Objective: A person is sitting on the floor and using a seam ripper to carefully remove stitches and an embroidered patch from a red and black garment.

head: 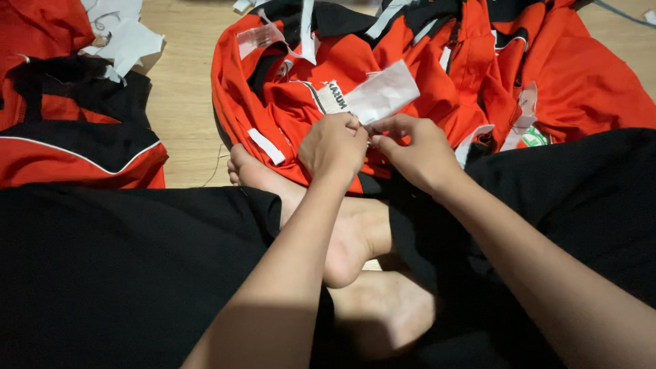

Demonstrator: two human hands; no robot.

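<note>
Both hands, left hand (333, 145) and right hand (417, 150), pinch a white paper piece (384, 92) over the red garment (410, 75); another red-and-black garment (68, 130) lies left on the wooden floor (184, 89).

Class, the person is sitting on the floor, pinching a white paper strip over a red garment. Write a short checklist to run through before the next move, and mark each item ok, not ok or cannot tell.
1. Both hands on the white paper strip: ok; the left hand and right hand pinch its lower end together.
2. Red garment within reach: ok; it lies on the wooden floor just beyond the bare feet.
3. Strip free of the garment: cannot tell; the hands hide the join.
4. Strip whole: cannot tell; its lower end is covered.
5. Work area tidy: not ok; loose white paper scraps lie on another red and black garment at left.
</note>
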